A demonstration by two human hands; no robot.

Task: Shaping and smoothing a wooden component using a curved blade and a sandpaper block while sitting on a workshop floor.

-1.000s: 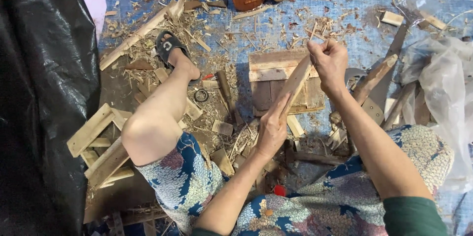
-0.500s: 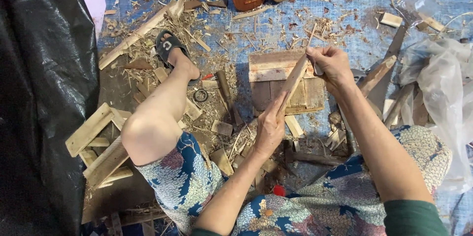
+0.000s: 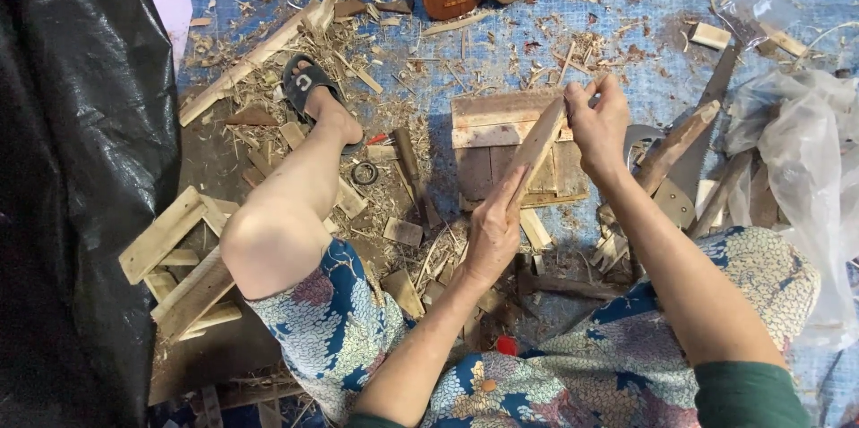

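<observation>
A blue woven tarp [image 3: 573,8] strewn with wood shavings covers the floor. The left hand [image 3: 495,233] has its fingers wrapped round the lower end of a slanted wooden slat [image 3: 537,152]; the right hand [image 3: 598,120] pinches its upper end. Just beyond the fingers lies a wooden block [image 3: 497,119]; a handsaw [image 3: 693,155] rests right of them.

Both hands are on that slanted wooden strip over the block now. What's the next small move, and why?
Probably draw the right hand a short way down the wooden strip toward the left hand. The left hand grips the strip's lower end, bracing it, while the right hand sits at its upper end, over the wooden block. Shavings lie all around. Whether the right hand holds a blade cannot be seen.
</observation>
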